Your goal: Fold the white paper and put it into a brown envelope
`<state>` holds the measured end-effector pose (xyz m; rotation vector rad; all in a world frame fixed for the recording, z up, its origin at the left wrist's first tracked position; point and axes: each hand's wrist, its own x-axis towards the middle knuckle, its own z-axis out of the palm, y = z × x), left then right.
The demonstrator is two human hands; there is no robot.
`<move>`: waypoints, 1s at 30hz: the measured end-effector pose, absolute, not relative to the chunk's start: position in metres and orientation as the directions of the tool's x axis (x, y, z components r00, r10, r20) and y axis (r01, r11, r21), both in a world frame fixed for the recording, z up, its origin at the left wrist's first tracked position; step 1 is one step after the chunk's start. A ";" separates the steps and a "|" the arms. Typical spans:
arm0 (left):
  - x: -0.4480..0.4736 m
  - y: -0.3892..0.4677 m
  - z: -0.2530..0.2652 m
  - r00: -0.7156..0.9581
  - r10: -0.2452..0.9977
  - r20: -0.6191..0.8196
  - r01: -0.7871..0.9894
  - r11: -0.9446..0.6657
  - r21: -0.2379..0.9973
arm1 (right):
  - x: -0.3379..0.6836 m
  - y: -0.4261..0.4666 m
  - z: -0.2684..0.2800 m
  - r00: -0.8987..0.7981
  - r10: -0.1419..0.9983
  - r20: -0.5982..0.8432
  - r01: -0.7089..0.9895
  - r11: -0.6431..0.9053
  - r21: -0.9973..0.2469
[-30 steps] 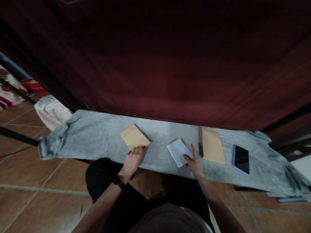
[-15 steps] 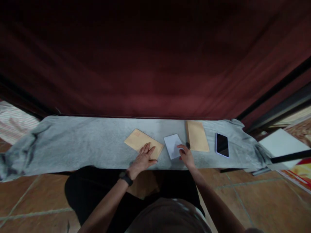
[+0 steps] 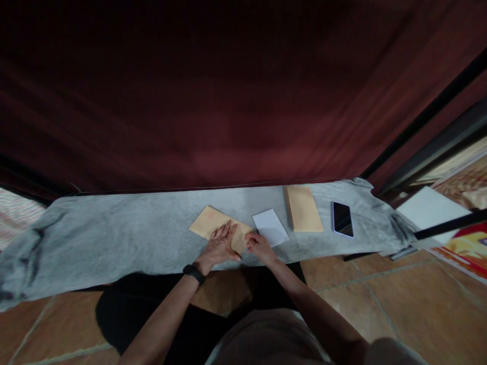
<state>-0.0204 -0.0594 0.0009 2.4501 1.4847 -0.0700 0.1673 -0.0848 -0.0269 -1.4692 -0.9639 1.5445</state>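
Tan env. (image 3: pixel 206 222), rect., flat on grey cloth (image 3: pixel 133 223), set diag., long axis running far-L to near-R; small reddish print nr L end, mid & R end partly covered, so flap state unclear. White paper (image 3: pixel 271 226), plain, rect., flat & angled just R of env., near-L part hidden.

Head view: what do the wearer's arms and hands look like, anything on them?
Left hand and right hand: no gloves. Black band on the left wrist, watch or bracelet unclear; none visible on the right. Forearms bare; a dull grey-brown sleeve seems to show by the right elbow.
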 end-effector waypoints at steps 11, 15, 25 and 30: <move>-0.020 -0.062 0.003 0.443 0.880 -0.170 0.891 -0.411 0.193 | 0.168 -0.090 -0.002 -0.079 0.853 -0.516 -0.298 -0.514 -0.804; -0.019 -0.062 0.003 0.431 0.883 -0.187 0.897 -0.397 0.193 | 0.156 -0.089 0.001 -0.065 0.849 -0.524 -0.283 -0.519 -0.807; -0.023 -0.059 -0.001 0.481 0.862 -0.161 0.869 -0.445 0.216 | 0.142 -0.073 -0.008 -0.007 0.863 -0.506 -0.086 -0.504 -0.859; -0.036 -0.048 0.017 0.607 0.791 -0.076 0.790 -0.591 0.163 | 0.159 -0.068 0.000 -0.010 0.919 -0.394 -0.094 -0.393 -0.915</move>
